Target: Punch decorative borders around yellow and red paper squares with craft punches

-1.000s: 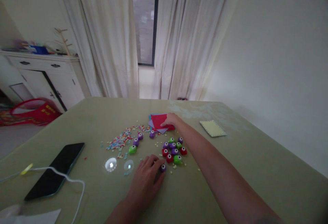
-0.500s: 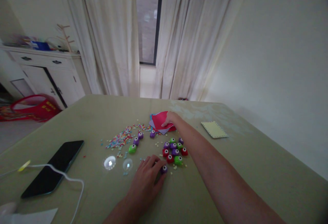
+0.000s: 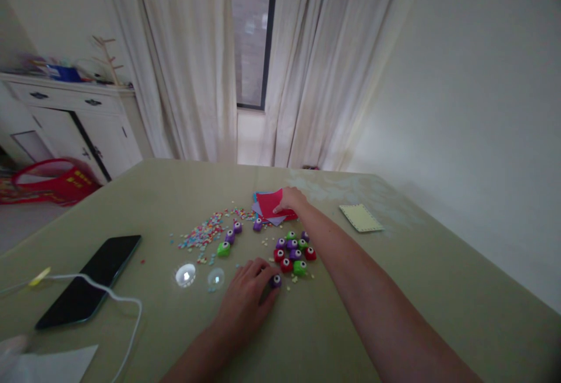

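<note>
My left hand [image 3: 246, 289] rests low over the table, thumb and fingers closed around a small purple one-eyed toy [image 3: 275, 280]. My right hand [image 3: 291, 197] reaches to the far side, its thumb lying on a red sheet [image 3: 269, 203] and its other fingers mostly hidden. Under that sheet, lilac [image 3: 276, 220] and blue layers poke out. Between my two hands sits a cluster of purple, green and red one-eyed toys [image 3: 295, 254]. Left of it, a green one-eyed toy [image 3: 223, 249] and two purple ones form a slanting row; another purple toy [image 3: 258, 224] stands beside the sheets.
Tiny coloured pieces [image 3: 204, 232] lie scattered at centre left, near two clear round domes [image 3: 185, 275]. A dark phone or tablet [image 3: 94, 280], a white cable [image 3: 109, 294] and white paper [image 3: 65, 364] lie left. A yellow sheet with a dotted edge [image 3: 362, 218] is at right.
The whole view has shifted slightly. My left hand still holds the purple toy, and my right hand stays on the red sheet, which lies a little flatter.
</note>
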The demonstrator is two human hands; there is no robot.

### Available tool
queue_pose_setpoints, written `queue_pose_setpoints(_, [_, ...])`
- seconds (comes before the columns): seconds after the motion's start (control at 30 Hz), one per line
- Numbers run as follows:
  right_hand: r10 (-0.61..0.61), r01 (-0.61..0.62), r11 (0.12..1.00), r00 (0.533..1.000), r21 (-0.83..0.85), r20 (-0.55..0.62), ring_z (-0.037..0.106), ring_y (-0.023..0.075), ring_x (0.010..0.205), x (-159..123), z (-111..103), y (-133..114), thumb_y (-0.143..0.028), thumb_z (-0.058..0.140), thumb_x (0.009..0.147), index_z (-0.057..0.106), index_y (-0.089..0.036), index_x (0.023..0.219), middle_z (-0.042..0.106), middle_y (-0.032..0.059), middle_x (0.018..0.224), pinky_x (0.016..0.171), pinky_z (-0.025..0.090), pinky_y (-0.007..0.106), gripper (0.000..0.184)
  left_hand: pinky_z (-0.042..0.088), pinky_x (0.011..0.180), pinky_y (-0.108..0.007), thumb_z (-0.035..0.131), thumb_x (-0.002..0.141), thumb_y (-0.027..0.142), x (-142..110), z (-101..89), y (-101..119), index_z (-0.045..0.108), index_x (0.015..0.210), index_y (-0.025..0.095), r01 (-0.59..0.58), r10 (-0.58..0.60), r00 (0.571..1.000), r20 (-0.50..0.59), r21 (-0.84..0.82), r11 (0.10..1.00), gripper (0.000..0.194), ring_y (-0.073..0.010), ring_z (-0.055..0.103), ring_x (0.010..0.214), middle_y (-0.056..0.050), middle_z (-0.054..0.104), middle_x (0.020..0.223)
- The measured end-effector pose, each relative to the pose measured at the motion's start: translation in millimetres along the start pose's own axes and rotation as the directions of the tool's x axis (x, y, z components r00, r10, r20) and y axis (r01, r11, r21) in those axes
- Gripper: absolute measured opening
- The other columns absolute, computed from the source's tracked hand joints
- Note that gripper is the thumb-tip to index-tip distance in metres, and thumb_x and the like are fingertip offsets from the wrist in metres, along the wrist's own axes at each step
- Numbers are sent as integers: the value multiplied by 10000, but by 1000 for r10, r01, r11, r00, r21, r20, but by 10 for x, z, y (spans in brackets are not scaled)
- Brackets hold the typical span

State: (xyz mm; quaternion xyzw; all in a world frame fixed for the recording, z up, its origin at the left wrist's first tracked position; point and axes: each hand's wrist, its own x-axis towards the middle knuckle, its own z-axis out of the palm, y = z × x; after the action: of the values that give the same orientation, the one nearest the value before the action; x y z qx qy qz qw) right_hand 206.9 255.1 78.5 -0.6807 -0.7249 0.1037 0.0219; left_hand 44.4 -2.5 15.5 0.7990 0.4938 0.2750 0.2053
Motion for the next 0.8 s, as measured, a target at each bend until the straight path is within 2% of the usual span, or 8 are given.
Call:
queue_pose_setpoints(0.13, [61,-61,998,998,-28,-6,710,291,1167,-87,-13,-9,-403,754,997,675,-176,1320,699,123,1338,982,609,502,403,522,991,-453,612,999,226,5,-18,5,725,1258,282,1,-1,1000,-7,4,1000,288,-279,675,1117,-80,728,1214])
queue_pose_setpoints(0.2, [73,-75,997,996,-30,-46,699,284,1167,-128,-13,-5,-380,709,1030,656,-184,1343,674,118,1365,980,610,500,373,526,982,-441,631,985,219,7,-27,0,734,1242,278,16,-16,1000,-20,14,1000,283,-277,682,1111,-79,738,1204])
queue_pose_setpoints(0.37, [81,-84,996,986,-10,-143,691,280,1168,-200,-4,41,-365,696,1039,651,-195,1346,659,116,1380,978,609,491,353,519,962,-433,633,992,229,30,-71,-63,743,1230,276,36,-33,997,-70,43,998,267,-278,684,1100,-74,751,1180])
queue_pose_setpoints(0.67, [108,-98,993,977,64,-184,697,272,1150,-286,27,170,-364,689,1044,658,-199,1334,668,112,1363,970,613,481,335,514,988,-461,594,1012,265,104,-164,-283,749,1189,243,102,-81,980,-180,111,989,237,-289,688,1102,-90,760,1168])
queue_pose_setpoints(0.8, [120,-101,988,978,114,-169,699,266,1140,-312,83,226,-368,681,1049,663,-203,1326,669,112,1362,966,615,474,323,515,1048,-513,552,1018,272,118,-182,-358,699,1305,212,126,-95,972,-217,132,983,328,-325,683,1182,-121,758,1262])
